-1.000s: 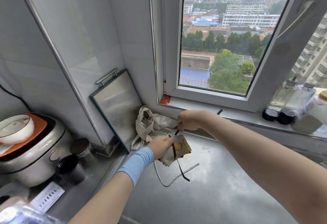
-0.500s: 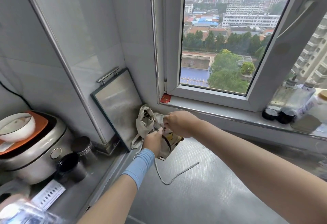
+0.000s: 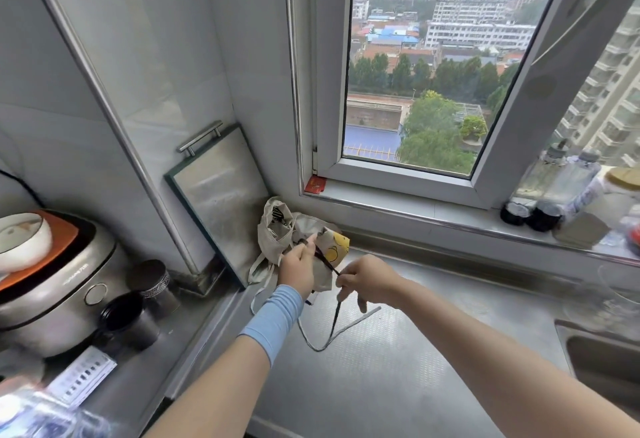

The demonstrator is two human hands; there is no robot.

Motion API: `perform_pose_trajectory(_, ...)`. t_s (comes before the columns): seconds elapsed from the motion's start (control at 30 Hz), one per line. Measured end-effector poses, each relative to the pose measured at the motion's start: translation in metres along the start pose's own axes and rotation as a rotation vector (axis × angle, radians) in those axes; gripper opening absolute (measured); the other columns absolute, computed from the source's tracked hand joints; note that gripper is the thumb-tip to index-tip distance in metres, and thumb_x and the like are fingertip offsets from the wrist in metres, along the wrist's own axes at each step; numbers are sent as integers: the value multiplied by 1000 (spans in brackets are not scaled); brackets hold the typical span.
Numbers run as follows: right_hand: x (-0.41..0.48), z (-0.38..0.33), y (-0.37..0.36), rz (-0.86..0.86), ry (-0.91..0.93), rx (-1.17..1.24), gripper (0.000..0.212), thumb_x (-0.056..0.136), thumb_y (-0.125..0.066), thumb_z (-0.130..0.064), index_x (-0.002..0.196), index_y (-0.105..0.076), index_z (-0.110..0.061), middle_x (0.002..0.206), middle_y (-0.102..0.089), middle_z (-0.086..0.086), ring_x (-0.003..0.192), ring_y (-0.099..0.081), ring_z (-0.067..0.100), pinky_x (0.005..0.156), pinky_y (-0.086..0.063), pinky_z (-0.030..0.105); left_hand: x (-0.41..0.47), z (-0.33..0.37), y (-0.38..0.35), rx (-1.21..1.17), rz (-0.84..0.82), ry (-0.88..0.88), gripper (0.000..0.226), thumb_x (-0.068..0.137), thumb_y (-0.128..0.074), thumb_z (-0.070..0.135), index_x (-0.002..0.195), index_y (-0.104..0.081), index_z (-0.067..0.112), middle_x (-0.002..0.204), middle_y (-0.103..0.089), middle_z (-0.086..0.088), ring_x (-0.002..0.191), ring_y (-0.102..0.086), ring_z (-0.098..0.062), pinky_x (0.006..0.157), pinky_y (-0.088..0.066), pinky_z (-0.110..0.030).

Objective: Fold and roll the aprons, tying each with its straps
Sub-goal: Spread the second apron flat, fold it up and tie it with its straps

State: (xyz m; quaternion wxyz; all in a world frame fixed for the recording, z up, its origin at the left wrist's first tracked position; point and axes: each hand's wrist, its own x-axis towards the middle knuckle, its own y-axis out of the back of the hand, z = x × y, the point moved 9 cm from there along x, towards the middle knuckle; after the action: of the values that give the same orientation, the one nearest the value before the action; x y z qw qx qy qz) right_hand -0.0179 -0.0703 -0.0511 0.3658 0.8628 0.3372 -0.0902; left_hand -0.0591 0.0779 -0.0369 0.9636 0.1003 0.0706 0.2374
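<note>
A rolled beige apron [image 3: 331, 251] with a yellow print is held above the steel counter [image 3: 398, 361] near the corner. My left hand [image 3: 297, 271] grips the roll, its index finger pointing up along the cloth. My right hand [image 3: 367, 282], lower and to the right, pinches the dark strap [image 3: 325, 262], which runs taut from the roll to its fingers and hangs down below them. A second beige apron [image 3: 277, 229] lies crumpled in the corner behind, and a light strap [image 3: 349, 326] loops across the counter.
A steel board with a handle [image 3: 221, 195] leans on the wall at left. A rice cooker [image 3: 55, 285] with a bowl on top, a black cup [image 3: 128, 320] and a jar [image 3: 156, 281] stand at left. Bottles [image 3: 561, 191] line the windowsill; a sink [image 3: 609, 361] lies at right.
My right hand has come from above the roll down and to the right, drawing the dark strap taut. My left hand has stayed on the roll.
</note>
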Motion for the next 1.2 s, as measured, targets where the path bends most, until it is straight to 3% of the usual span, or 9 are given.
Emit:
perform_pose_trajectory(0.13,2,29,3,52,-214,583,24,92,-57,-3,113,-68,3,96,-76,14,59,-70,20,38,-28,18,-17,7,-16,78,-95,-202,31,102,-44,21,128,-60,27,105,-59,12,98,-50,10,79,-33,5)
perform_pose_trajectory(0.27,8,46,-9,-25,-329,1020,38,95,-37,-23,110,-63,0,104,-73,20,91,-73,37,60,-55,29,-26,-6,-27,144,-189,-336,29,99,-51,15,123,-66,24,114,-60,10,107,-50,10,96,-37,-9)
perform_pose_trajectory(0.37,14,60,-21,-67,-286,925,53,92,-61,-45,117,-66,1,107,-71,21,89,-71,37,69,-59,37,-33,-27,-31,182,-243,-303,28,98,-54,19,121,-68,26,113,-61,13,107,-53,5,90,-35,-2)
perform_pose_trajectory(0.53,15,85,-49,-3,-196,817,29,83,-77,-14,106,-72,3,105,-73,17,91,-72,28,79,-60,40,-41,-79,-33,163,-263,-40,20,92,-62,16,96,-77,27,96,-69,12,93,-65,-7,82,-50,-12)
perform_pose_trajectory(0.7,12,121,-89,42,-213,778,48,77,-81,-8,122,-65,-4,113,-71,7,101,-70,15,86,-60,39,-46,-129,-36,309,-213,192,27,90,-64,31,64,-66,24,64,-62,8,66,-55,-14,63,-44,-19)
perform_pose_trajectory(0.87,4,152,-115,28,-264,892,46,75,-80,-2,119,-67,-6,108,-75,7,102,-71,23,95,-56,43,-55,-165,-56,339,-216,295,28,93,-59,38,81,-76,19,75,-68,3,72,-59,-14,65,-42,-18)
perform_pose_trajectory(0.97,-1,181,-119,161,-381,949,23,86,-75,-16,108,-74,-10,99,-77,9,97,-72,29,90,-58,44,-60,-176,-72,402,-208,297,38,93,-57,41,69,-69,15,61,-60,3,63,-52,-14,52,-37,-13)
perform_pose_trajectory(1.07,-8,220,-125,340,-590,1043,40,78,-83,-17,113,-64,-11,103,-74,11,91,-73,24,78,-60,36,-61,-179,-92,499,-265,293,44,94,-55,41,58,-55,15,54,-49,3,59,-46,-17,53,-35,-25)
perform_pose_trajectory(1.2,-12,220,-126,283,-604,1112,24,85,-76,-14,105,-72,0,91,-74,10,75,-70,19,60,-54,25,-55,-180,-96,531,-234,325,36,94,-54,40,71,-70,18,66,-64,6,69,-58,-15,65,-40,-22)
